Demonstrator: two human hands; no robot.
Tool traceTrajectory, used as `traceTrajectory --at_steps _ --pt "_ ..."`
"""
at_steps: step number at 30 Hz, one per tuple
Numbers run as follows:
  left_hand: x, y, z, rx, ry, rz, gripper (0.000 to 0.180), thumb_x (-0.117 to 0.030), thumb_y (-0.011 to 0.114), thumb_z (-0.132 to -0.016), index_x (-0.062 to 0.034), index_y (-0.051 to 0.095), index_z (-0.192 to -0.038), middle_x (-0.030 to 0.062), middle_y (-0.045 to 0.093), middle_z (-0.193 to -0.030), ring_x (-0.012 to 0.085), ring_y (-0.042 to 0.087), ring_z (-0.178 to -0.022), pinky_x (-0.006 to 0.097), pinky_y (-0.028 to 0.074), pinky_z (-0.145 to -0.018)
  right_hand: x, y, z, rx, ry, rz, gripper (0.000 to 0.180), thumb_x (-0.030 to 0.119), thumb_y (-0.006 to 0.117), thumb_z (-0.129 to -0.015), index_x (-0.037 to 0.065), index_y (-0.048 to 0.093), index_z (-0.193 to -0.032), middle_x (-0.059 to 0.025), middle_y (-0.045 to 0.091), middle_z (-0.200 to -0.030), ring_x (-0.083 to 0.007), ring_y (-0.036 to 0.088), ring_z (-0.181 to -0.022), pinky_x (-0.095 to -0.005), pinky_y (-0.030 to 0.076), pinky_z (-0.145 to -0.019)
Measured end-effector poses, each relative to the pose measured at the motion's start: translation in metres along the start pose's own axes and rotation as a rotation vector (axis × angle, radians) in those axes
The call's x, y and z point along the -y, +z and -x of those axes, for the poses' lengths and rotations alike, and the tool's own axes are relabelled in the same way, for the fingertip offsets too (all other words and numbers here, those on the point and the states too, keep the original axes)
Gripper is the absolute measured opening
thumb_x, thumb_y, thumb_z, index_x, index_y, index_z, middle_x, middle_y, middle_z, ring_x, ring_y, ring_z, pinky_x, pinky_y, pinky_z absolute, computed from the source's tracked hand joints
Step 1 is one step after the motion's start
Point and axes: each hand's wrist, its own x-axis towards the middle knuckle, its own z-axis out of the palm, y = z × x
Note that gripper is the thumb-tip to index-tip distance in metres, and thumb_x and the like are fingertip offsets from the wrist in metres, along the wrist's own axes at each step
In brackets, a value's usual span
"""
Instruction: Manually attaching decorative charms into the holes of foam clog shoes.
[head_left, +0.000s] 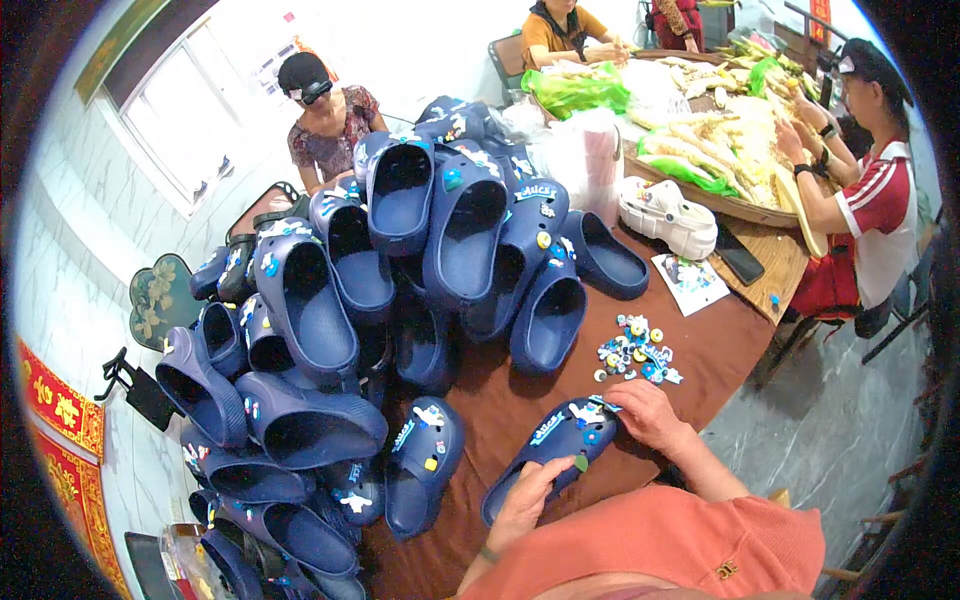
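Brown-clothed counter [520, 400], round, with white tiled walls and a window behind. Nearest, at the counter's near edge: a navy clog [550, 440] lying on its side-ish, toe toward the right, charms already on its top. Left hand [525, 500] has its grip closed on the clog's heel end, thumb over the rim. Right hand [650, 415] sits on the toe end, fingers curled over the upper; whether they pinch a charm, cannot tell. Just beyond the right hand, a small heap of loose charms [635, 360], blue, white and yellow, on bare cloth. Left of the held clog, a second decorated clog [420, 460], also near the front edge. Further left and toward the middle, a big pile of clogs [380, 270] stacked several deep, running from the near left edge up to the far side. Right of the pile, a white clog [668, 215], and next to it a card sheet [690, 282] and a dark phone [738, 258] near the right edge. Far right part of the counter: a flat tray [735, 205] of pale vegetable stalks with green bags. Three other people sit at the far and right edges, one in red and white reaching into the tray.
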Motion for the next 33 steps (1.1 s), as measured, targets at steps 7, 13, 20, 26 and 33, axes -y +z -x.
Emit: traceTrajectory --at_steps 7,13,20,26,33 --pt "0.001 0.001 0.015 -0.106 0.082 -0.392 0.037 -0.007 0.05 -0.089 -0.01 0.057 -0.126 0.008 0.055 -0.105 0.0216 0.051 -0.099 0.03 0.039 -0.09 -0.016 0.002 0.02 -0.033 0.124 0.05 0.035 -0.006 0.063 -0.068 0.006 0.062 -0.101 -0.0128 0.064 -0.097 -0.0318 0.062 -0.09 -0.0401 0.051 -0.077" --pt "-0.015 0.01 0.004 -0.283 0.218 -0.577 0.024 -0.014 0.051 -0.092 -0.0067 0.065 -0.11 0.0093 0.057 -0.107 0.0207 0.054 -0.103 0.031 0.04 -0.093 -0.023 -0.015 0.017 -0.142 0.439 0.007 0.026 -0.004 0.061 -0.079 0.003 0.065 -0.103 -0.0144 0.067 -0.099 -0.0278 0.065 -0.093 -0.0357 0.052 -0.081" --pt "-0.035 0.023 -0.019 -0.337 -0.022 0.273 0.021 -0.014 0.061 -0.085 -0.0014 0.064 -0.102 0.0072 0.062 -0.107 0.014 0.057 -0.1 0.027 0.042 -0.088 -0.014 0.018 0.013 -0.1 0.516 -0.267 0.02 -0.004 0.059 -0.085 0.001 0.065 -0.104 -0.0108 0.068 -0.1 -0.0205 0.064 -0.094 -0.0311 0.05 -0.082" --pt "-0.035 0.023 -0.019 -0.294 -0.055 0.229 0.024 -0.012 0.058 -0.087 -0.0019 0.063 -0.108 0.0084 0.06 -0.108 0.0169 0.056 -0.104 0.03 0.041 -0.091 -0.035 0.014 0.01 -0.067 0.334 0.132 0.033 -0.008 0.062 -0.076 0.005 0.063 -0.107 -0.0131 0.063 -0.108 -0.0295 0.059 -0.102 -0.0387 0.047 -0.088" --pt "-0.054 0.032 -0.013 -0.251 0.026 0.277 0.029 -0.009 0.046 -0.094 -0.0047 0.062 -0.117 0.0161 0.049 -0.129 0.0266 0.044 -0.124 0.036 0.028 -0.108 -0.007 0.016 -0.03 0.286 0.203 -0.176 0.044 0.015 0.064 -0.083 0.005 0.054 -0.124 -0.0174 0.049 -0.133 -0.0362 0.041 -0.127 -0.0434 0.031 -0.108"
